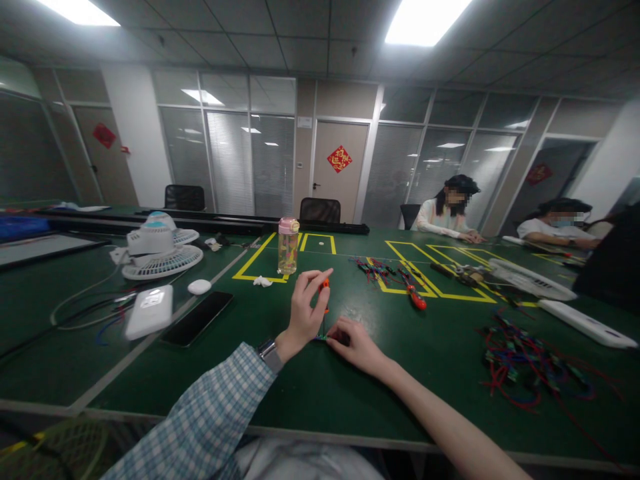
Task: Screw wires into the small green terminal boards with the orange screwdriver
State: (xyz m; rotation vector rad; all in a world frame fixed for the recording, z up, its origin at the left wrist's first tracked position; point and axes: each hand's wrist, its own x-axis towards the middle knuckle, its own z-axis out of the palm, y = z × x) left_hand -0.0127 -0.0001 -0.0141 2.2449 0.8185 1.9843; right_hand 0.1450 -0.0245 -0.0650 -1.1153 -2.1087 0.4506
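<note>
An orange-handled screwdriver point(326, 285) stands upright, with its thin shaft pointing down at the table. Closed round its handle are the fingers of my left hand point(304, 305), the index finger stretched over the top. Below the tip lies a small circuit board point(320, 338), greenish and mostly hidden by my hands. My right hand point(357, 343) rests on the table and pinches the board's right edge between thumb and fingers. Whether the tip sits on a screw is too small to tell.
Tangled wired boards point(530, 360) lie at the right, and a smaller wire bundle point(373, 269) beyond my hands near a red screwdriver point(416, 297). A bottle point(287, 247), phone point(199, 319), power bank point(149, 311) and white fan point(163, 261) stand leftward. Two people sit at far right.
</note>
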